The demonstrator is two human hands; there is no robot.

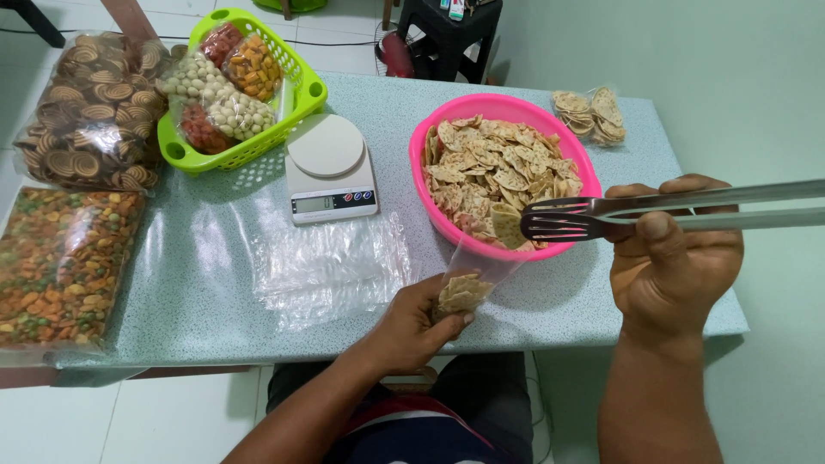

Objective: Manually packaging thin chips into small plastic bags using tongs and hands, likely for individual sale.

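Head view, looking down on a speckled pale-blue bench (215, 283). Left hand (411, 331) at 6 o'clock, closed around a small clear plastic bag (471, 279) partly filled with crackers, mouth of the bag open just under the rim of the pink bowl (507, 110). Right hand (675, 253) at 4 o'clock, closed on a pair of metal tongs (601, 216), thumb on top, slotted tips close together and pinching one flat cracker (507, 225) over the near edge of the bowl. Pink bowl at centre right, heaped with flat, speckled, tan crackers. At 1 o'clock of the bowl, near the far edge of the bench, two small sealed bags of crackers (589, 114) lying side by side. At 9 o'clock of the bowl, a white kitchen scale (329, 167) with round platform. Just below the scale, a loose stack of empty clear bags (331, 271) lying flat. At 11 o'clock, a lime-green basket (301, 86) holding packed bags of mixed snacks. Far left, a large bag of brown spiral biscuits (90, 112), and below it a large bag of mixed orange and green snack bits (60, 266).
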